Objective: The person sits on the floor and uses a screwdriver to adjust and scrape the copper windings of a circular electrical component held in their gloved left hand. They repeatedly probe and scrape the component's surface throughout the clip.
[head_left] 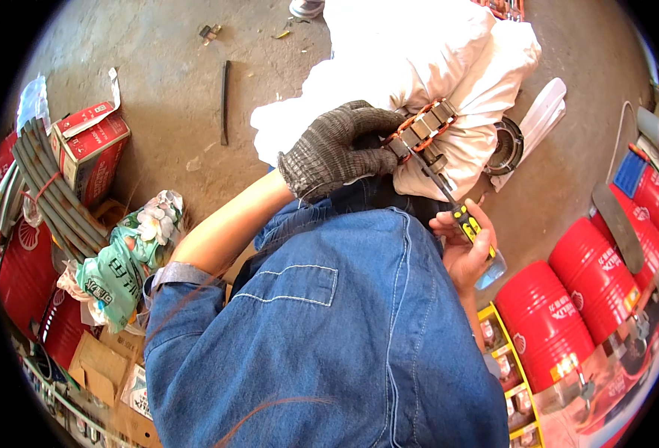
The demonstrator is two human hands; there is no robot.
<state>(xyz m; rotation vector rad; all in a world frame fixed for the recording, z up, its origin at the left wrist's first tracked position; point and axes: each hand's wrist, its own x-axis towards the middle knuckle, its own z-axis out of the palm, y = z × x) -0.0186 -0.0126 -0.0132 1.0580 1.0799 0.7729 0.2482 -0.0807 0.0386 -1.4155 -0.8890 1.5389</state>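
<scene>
In a dark grey knitted glove, my left hand (338, 143) grips a motor stator (428, 125), a ring of metal blocks with copper-orange windings. The stator rests over a pale cloth sack (389, 63) in front of my body. My bare right hand (465, 250) is closed round the black-and-yellow handle of a screwdriver (462, 215). The screwdriver's shaft points up and left, its tip at the lower edge of the stator beside my left fingers. Exactly what the tip touches is too small to tell.
A dark metal ring (505, 145) lies right of the sack. Red drums (546, 325) and a yellow parts rack (510, 366) line the right. On the left are a red carton (94, 145), bundled grey hoses (57, 190) and a green plastic bag (116, 280). A dark strip (225, 103) lies on the floor.
</scene>
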